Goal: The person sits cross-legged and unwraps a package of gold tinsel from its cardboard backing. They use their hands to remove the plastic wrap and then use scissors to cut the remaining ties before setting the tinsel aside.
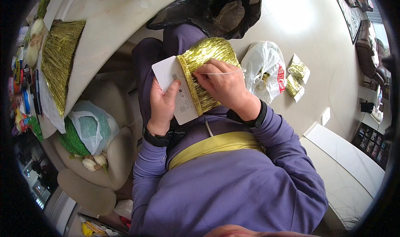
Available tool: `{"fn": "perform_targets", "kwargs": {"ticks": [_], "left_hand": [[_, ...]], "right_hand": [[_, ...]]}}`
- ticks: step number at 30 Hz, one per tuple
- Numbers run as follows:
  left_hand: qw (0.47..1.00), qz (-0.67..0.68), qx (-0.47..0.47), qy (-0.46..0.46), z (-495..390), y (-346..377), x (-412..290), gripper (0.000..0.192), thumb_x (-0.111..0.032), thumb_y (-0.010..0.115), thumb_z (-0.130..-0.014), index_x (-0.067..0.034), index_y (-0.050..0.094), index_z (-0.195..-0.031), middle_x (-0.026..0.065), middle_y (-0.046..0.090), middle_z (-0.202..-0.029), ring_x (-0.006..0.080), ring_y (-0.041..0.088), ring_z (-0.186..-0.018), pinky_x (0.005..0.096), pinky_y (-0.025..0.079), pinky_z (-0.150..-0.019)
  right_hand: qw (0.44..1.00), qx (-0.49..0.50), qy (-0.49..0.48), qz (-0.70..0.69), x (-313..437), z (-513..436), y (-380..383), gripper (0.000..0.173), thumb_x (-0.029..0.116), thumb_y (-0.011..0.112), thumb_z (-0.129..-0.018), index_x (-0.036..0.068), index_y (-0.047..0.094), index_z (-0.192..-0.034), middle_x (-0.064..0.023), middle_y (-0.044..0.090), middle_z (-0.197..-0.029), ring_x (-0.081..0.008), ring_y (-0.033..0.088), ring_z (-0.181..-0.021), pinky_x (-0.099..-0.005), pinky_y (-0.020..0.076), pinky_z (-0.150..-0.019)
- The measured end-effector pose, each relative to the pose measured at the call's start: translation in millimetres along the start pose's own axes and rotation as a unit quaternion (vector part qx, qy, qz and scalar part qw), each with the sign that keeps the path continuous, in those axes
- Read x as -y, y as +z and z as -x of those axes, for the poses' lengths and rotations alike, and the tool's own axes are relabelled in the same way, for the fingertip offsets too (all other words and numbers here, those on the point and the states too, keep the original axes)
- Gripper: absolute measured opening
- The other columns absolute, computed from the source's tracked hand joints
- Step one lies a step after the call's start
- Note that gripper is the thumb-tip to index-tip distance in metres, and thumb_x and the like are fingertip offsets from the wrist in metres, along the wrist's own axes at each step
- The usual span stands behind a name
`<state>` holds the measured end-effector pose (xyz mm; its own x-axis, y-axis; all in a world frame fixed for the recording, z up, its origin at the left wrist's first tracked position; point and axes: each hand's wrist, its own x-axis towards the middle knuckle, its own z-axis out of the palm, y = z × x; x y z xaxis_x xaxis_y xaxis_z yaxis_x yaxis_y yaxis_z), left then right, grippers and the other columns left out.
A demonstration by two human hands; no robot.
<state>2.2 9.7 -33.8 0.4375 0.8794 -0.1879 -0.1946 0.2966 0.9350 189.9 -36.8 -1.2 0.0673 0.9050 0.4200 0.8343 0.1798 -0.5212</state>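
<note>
On my lap lies a gold tinsel fringe [212, 51] with a braided gold band [189, 85] along its top edge. A white printed card [179, 94] is at that band, bearing a barcode and small writing. My left hand [164, 101] grips the card's lower left side, thumb on top. Over the fringe, my right hand [222, 80] has its fingertips pinched together close to the band. A thin clear strip [220, 73] runs from those fingertips across the hand's back; its left end is hidden by the fingers.
Another gold fringe [62, 62] lies on the pale tabletop [103, 33] at left. A black plastic bag [206, 10] stands beyond my knees. On the floor at right are a white plastic bag [264, 68] and carded gold fringes [297, 69]. A chair [122, 155] holds a bag of green tinsel [73, 140].
</note>
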Motion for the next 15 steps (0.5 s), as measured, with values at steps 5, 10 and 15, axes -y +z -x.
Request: {"fn": "perform_targets", "kwargs": {"ticks": [5, 10, 15], "left_hand": [[1.000, -0.004, -0.004, -0.004, 0.0, -0.3, -1.0, 0.032, -0.004, 0.057, -0.097, 0.000, 0.051, -0.129, 0.0075, 0.063, -0.120, 0.0130, 0.061, -0.107, 0.0290, 0.047, -0.095], [1.000, 0.008, 0.003, 0.002, -0.4, -0.8, -0.8, 0.033, -0.004, 0.057, -0.097, 0.000, 0.051, -0.129, 0.0077, 0.063, -0.121, 0.0133, 0.061, -0.107, 0.0291, 0.047, -0.095], [1.000, 0.019, 0.005, -0.001, -1.0, -0.1, -2.3, 0.035, -0.004, 0.057, -0.097, 0.000, 0.050, -0.131, 0.0078, 0.063, -0.121, 0.0137, 0.060, -0.108, 0.0294, 0.047, -0.096]], "right_hand": [[1.000, 0.011, 0.000, -0.004, -3.2, 1.4, -1.3, 0.013, 0.024, 0.073, -0.084, 0.014, 0.064, -0.087, -0.0028, 0.060, -0.077, -0.0219, 0.065, -0.065, -0.0349, 0.0512, -0.054], [0.999, -0.002, 0.011, -0.032, -4.7, 2.0, -0.9, 0.013, 0.022, 0.073, -0.084, 0.012, 0.064, -0.087, -0.0042, 0.061, -0.077, -0.0243, 0.065, -0.064, -0.0366, 0.0509, -0.053], [0.998, 0.013, 0.023, -0.062, -7.5, 0.7, 0.2, 0.014, 0.021, 0.072, -0.085, 0.009, 0.065, -0.088, -0.0064, 0.062, -0.077, -0.0274, 0.064, -0.063, -0.0389, 0.0502, -0.053]]}}
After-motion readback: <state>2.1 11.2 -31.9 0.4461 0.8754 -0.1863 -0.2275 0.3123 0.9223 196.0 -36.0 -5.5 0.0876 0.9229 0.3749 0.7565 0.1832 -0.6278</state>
